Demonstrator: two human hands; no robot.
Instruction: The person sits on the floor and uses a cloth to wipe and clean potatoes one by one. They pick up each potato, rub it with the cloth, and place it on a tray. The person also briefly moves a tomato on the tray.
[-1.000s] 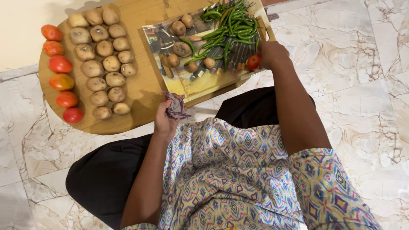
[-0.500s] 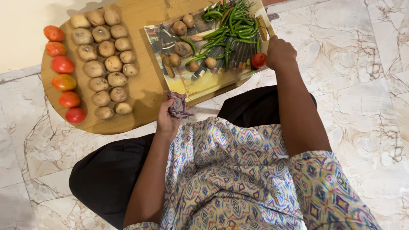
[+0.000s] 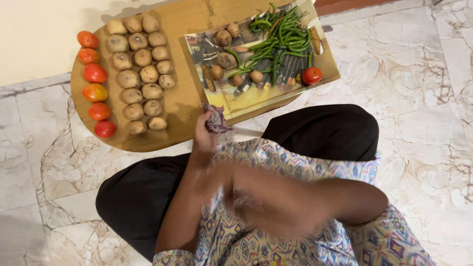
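Gripping a purple cloth, the left hand stays put; the right hand, blurred and seemingly empty, has withdrawn from the tomato.

red and orange round tomatoes in the left row: 6 | lone red tomato on the glossy sheet: 1 | brown potatoes in rows: 15 | small brown potatoes on the sheet: 6

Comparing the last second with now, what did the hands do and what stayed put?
The right hand let go of the lone tomato on the glossy sheet and swung back toward the body, now a blur. The left hand keeps gripping the crumpled purple cloth. Potatoes, the tomato row and green chillies lie unchanged.
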